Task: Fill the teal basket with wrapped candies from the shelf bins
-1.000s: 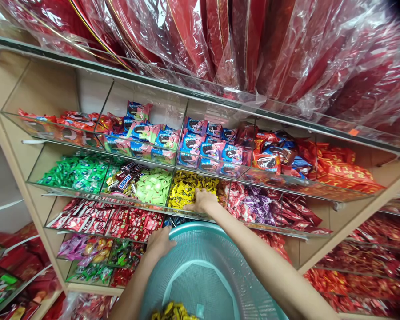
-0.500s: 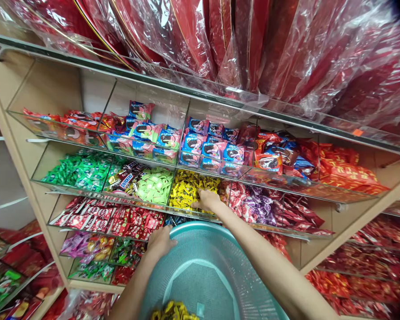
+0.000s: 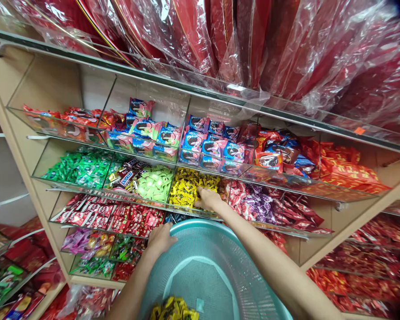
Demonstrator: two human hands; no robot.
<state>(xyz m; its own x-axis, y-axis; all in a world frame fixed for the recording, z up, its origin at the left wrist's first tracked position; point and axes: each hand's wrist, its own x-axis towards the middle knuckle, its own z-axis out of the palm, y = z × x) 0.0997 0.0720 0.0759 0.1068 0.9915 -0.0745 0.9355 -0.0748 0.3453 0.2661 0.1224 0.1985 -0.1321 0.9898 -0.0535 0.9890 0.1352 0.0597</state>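
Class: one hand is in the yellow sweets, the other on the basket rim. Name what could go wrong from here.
1. The right hand digs in the yellow candies, heaped close to the bin's clear front lip; some could spill over it and miss the basket.
2. Only the left hand holds the teal basket, by its rim; it might tip and shed the small yellow heap inside.

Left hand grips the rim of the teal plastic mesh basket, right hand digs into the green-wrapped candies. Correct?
One error: in the head view the right hand is in the yellow-wrapped candies, not the green ones. The left hand does grip the rim of the teal plastic mesh basket.
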